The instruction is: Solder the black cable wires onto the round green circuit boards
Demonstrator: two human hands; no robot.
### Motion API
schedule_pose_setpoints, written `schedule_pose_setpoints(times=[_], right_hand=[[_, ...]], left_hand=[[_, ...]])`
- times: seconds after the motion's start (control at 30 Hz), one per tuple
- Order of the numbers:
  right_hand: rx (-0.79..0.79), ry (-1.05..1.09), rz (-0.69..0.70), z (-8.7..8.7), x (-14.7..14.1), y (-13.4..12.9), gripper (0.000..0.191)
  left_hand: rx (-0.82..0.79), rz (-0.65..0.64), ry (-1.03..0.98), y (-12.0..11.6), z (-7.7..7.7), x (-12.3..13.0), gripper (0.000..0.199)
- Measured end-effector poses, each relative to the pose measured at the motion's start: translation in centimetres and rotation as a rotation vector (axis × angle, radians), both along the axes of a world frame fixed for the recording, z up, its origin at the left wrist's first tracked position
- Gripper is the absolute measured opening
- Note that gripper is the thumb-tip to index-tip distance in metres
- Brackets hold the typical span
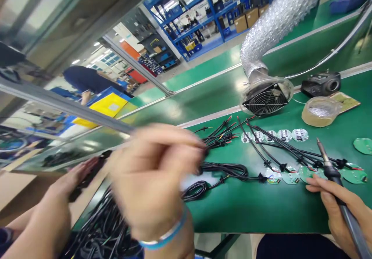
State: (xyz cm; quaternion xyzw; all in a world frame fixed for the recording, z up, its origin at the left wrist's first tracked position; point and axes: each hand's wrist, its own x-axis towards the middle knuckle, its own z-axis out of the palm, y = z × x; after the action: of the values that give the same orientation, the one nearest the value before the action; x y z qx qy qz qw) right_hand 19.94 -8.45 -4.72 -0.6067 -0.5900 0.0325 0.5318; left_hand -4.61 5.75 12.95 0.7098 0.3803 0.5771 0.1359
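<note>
The right hand (340, 204), half-closed, held a soldering iron (335, 175) above the counter (232, 216); the left hand (154, 173) curled near black cables (232, 168) (hold too blurred to tell); five white circuit boards (300, 135) lined up.

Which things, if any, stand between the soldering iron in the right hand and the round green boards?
In this view, black cables run between the tip of the soldering iron and the green boards. Nothing else visible does; the tip's height is unclear.

The green tabletop (232, 212) carries black cables (223, 170), round circuit boards (290, 176) and, far right, a tape roll (321, 111).
</note>
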Motion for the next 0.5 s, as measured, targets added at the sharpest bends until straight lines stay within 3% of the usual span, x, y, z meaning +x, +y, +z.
schedule_pose_setpoints(times=[0.07, 0.1, 0.17, 0.23, 0.3, 0.5], right_hand=[[0.047, -0.025, 0.023, 0.8, -0.1, 0.3, 0.029], [0.073, -0.008, 0.011, 1.1, -0.2, 0.5, 0.027], [0.094, 0.061, -0.036, 1.5, -0.6, 0.9, 0.023], [0.064, 0.147, -0.042, 1.7, -1.0, 1.4, 0.022], [0.026, 0.256, -0.002, 1.6, -1.4, 1.7, 0.024], [0.073, 0.389, 0.054, 1.7, -2.1, 2.1, 0.024]], left_hand=[[-0.551, -0.455, 0.277, -1.8, -2.4, 4.3, 0.01], [-0.766, -0.575, 0.296, -2.4, -3.8, 5.9, 0.012], [-1.0, -0.698, 0.282, -2.9, -6.4, 8.1, 0.016], [-1.087, -0.702, 0.251, -2.9, -8.3, 9.0, 0.02], [-1.105, -0.679, 0.257, -2.9, -9.2, 9.1, 0.021], [-1.139, -0.696, 0.25, -3.7, -9.5, 9.1, 0.019]])
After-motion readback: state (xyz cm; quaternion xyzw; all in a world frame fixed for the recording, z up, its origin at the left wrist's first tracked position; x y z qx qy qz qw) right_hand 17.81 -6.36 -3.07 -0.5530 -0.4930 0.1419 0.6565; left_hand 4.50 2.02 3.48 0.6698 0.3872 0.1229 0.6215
